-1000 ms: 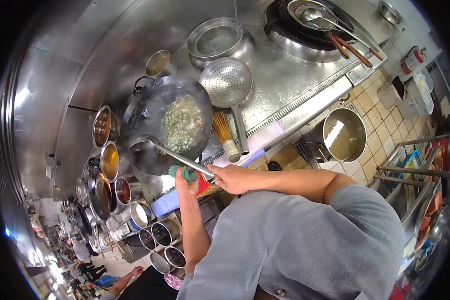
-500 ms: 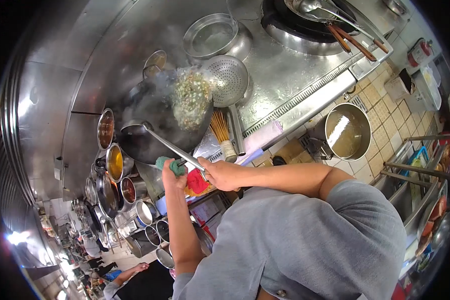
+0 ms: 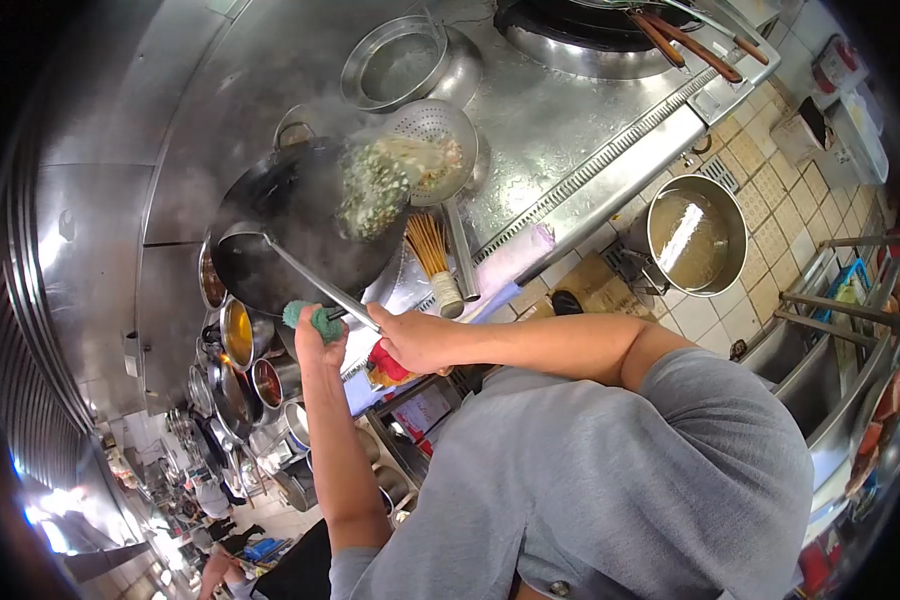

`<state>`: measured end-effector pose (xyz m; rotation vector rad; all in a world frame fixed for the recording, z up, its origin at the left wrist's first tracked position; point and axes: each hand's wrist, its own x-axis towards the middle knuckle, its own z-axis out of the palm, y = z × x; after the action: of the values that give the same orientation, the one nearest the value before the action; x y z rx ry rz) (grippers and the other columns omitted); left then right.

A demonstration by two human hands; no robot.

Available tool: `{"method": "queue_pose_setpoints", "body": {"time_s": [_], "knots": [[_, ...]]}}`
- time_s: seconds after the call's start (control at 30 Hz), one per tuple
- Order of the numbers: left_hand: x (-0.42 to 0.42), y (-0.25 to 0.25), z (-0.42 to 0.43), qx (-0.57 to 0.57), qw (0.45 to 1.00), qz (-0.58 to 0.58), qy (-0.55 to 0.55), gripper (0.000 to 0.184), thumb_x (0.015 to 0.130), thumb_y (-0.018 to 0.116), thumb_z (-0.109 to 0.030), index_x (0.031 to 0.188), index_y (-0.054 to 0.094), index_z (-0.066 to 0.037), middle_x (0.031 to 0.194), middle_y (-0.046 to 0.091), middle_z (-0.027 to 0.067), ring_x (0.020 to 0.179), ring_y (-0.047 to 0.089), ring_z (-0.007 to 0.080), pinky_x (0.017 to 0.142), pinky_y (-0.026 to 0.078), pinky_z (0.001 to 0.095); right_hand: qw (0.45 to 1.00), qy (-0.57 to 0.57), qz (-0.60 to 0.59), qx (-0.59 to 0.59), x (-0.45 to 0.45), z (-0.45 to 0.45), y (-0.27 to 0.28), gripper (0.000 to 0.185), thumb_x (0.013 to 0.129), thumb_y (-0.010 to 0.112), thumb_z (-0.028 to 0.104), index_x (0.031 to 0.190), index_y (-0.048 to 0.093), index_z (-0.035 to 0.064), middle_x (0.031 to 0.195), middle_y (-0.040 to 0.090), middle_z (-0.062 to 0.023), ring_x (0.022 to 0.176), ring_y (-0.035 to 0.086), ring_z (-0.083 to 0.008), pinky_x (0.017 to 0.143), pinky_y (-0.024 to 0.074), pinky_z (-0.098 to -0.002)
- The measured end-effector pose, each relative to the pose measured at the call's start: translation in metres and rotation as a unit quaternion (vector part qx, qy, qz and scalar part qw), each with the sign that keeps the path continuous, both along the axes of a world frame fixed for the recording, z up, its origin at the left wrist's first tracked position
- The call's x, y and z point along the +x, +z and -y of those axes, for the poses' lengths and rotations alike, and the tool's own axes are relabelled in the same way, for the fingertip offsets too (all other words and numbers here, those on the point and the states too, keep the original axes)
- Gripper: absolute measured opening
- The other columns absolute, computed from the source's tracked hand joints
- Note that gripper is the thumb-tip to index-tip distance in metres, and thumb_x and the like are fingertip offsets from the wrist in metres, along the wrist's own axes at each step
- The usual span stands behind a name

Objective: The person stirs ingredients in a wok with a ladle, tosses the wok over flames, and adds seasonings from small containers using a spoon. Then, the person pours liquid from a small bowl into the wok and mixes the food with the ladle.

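My left hand (image 3: 320, 343) is closed on the wok's handle through a green cloth (image 3: 313, 320). The black wok (image 3: 280, 190) is steaming and tilted toward a perforated strainer (image 3: 436, 122). Chopped green and pale food (image 3: 375, 190) spills over the wok's right side, and some lies in the strainer. My right hand (image 3: 420, 340) grips the end of a long metal ladle (image 3: 315, 275), whose bowl is in the wok's left part. Beside the wok, near my right hand, lies a bamboo brush (image 3: 432, 255).
A metal pot (image 3: 395, 70) stands behind the strainer, another wok (image 3: 590, 45) at the upper right. Several sauce bowls (image 3: 238, 332) line the left side. A large pot (image 3: 698, 240) of liquid sits right of the counter edge. Another person's arm (image 3: 220, 570) shows at lower left.
Food has poured from the wok into the strainer, where little or none lay before. The wok, ladle and both hands have shifted left in view, along with much of the scene.
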<state>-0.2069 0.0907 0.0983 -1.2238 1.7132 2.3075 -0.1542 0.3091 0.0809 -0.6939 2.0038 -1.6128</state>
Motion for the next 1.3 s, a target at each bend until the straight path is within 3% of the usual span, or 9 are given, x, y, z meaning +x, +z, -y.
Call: {"method": "queue_pose_setpoints", "body": {"time_s": [0.57,0.83,0.93,0.97,1.0,1.17,1.23,1.27,1.3], "knots": [[-0.050,0.044,0.001,-0.245,0.963,-0.039,-0.104,0.012,0.076,0.060,-0.015,0.084,0.052,-0.010,0.071,0.053,0.0022,0.050,0.051,0.0147,0.038,0.040,0.0277,0.985,-0.089,0.039,-0.141,-0.017,0.016,0.008,0.058,0.090,0.045,0.014,0.133,0.015,-0.0119,0.079,0.060,-0.0239,0.072,0.059,-0.0408,0.065,0.0445,-0.0466],[-0.002,0.076,-0.019,-0.633,0.728,-0.178,-0.194,0.039,0.069,0.061,-0.010,0.105,0.049,-0.001,0.088,0.057,0.0117,0.082,0.057,0.0217,0.077,0.045,0.0331,0.977,-0.173,-0.014,-0.121,0.015,-0.020,-0.018,0.065,0.091,0.044,0.012,0.139,0.004,-0.0024,0.071,0.054,-0.0198,0.064,0.056,-0.0359,0.062,0.0427,-0.0446],[0.019,0.051,-0.004,-0.624,0.738,-0.212,-0.143,0.038,0.069,0.061,-0.006,0.106,0.050,-0.003,0.087,0.057,0.0088,0.079,0.056,0.0213,0.075,0.046,0.0324,0.988,-0.152,-0.016,-0.003,-0.004,-0.046,-0.047,0.066,0.090,0.044,0.013,0.141,0.004,0.0001,0.078,0.057,-0.0226,0.066,0.057,-0.0372,0.063,0.0446,-0.0456],[0.016,0.048,-0.003,-0.501,0.833,-0.208,-0.105,0.035,0.069,0.061,-0.003,0.103,0.050,-0.004,0.085,0.056,0.0066,0.077,0.056,0.0198,0.073,0.046,0.0312,0.989,-0.145,-0.015,0.001,-0.015,-0.052,-0.053,0.066,0.090,0.044,0.013,0.141,0.004,0.0001,0.078,0.057,-0.0226,0.066,0.057,-0.0372,0.063,0.0446,-0.0456],[0.011,0.045,-0.002,-0.364,0.906,-0.206,-0.063,0.032,0.069,0.060,-0.001,0.100,0.051,-0.006,0.083,0.055,0.0045,0.074,0.055,0.0184,0.071,0.046,0.0299,0.984,-0.138,-0.071,0.089,-0.037,-0.062,-0.056,0.066,0.090,0.044,0.012,0.142,0.005,0.0051,0.082,0.058,-0.0235,0.069,0.059,-0.0372,0.064,0.0459,-0.0456],[0.002,0.031,0.011,-0.134,0.965,-0.222,0.047,0.019,0.071,0.060,-0.001,0.085,0.050,-0.008,0.076,0.052,0.0025,0.066,0.054,0.0148,0.055,0.045,0.0295,0.891,-0.125,-0.275,0.339,-0.104,-0.185,-0.123,0.069,0.087,0.042,0.002,0.139,0.024,0.0442,0.107,0.057,-0.0141,0.073,0.061,-0.0280,0.073,0.0514,-0.0395],[0.007,0.015,0.037,-0.003,0.985,-0.125,0.116,0.015,0.072,0.060,-0.005,0.083,0.050,-0.009,0.072,0.052,0.0033,0.059,0.053,0.0164,0.049,0.044,0.0312,0.902,-0.209,-0.038,0.376,-0.109,-0.267,-0.079,0.057,0.083,0.046,-0.001,0.128,0.049,0.0338,0.086,0.061,-0.0112,0.071,0.061,-0.0239,0.070,0.0506,-0.0372],[0.014,0.004,0.050,0.011,0.986,-0.114,0.124,0.012,0.073,0.060,-0.008,0.081,0.051,-0.010,0.070,0.052,0.0039,0.054,0.052,0.0173,0.048,0.043,0.0312,0.830,-0.196,-0.329,0.406,-0.116,-0.320,-0.112,0.047,0.087,0.048,0.011,0.128,0.048,0.0349,0.081,0.058,-0.0117,0.070,0.060,-0.0280,0.066,0.0484,-0.0399],[0.023,-0.009,0.059,0.016,0.983,-0.121,0.138,0.012,0.073,0.060,-0.008,0.081,0.051,-0.010,0.070,0.052,0.0039,0.054,0.052,0.0173,0.048,0.043,0.0312,0.803,-0.210,-0.358,0.428,-0.113,-0.343,-0.080,0.043,0.085,0.052,0.014,0.125,0.050,0.0304,0.084,0.060,-0.0118,0.074,0.060,-0.0307,0.066,0.0489,-0.0407]]}}
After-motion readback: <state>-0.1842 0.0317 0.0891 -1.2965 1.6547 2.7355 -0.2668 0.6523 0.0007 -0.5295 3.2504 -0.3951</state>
